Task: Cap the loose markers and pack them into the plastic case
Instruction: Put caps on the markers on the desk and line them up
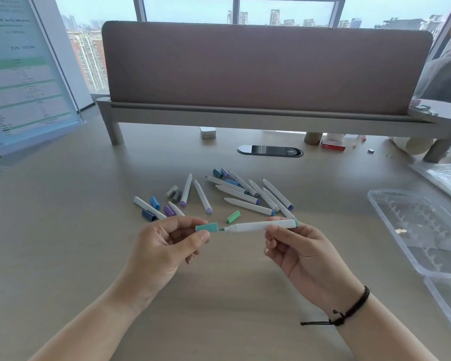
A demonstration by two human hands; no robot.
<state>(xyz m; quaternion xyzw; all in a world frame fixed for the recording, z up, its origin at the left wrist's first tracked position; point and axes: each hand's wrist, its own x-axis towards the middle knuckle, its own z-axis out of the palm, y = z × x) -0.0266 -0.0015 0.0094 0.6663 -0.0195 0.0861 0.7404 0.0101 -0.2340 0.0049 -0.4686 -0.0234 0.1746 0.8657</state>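
Capping step in hand. Left hand (167, 241) pinches the teal cap (206, 227); right hand (297, 246) grips the teal marker (261, 226), tip just short of the cap. Next: align and press home. Loose markers (245, 194) lie beyond on the tabletop (63, 204); plastic case (422, 230) stands open, right of frame.

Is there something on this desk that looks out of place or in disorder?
Yes. Uncapped markers and loose caps lie scattered on the desk, while the open plastic case at right holds no markers. Nothing looks spilled or broken.
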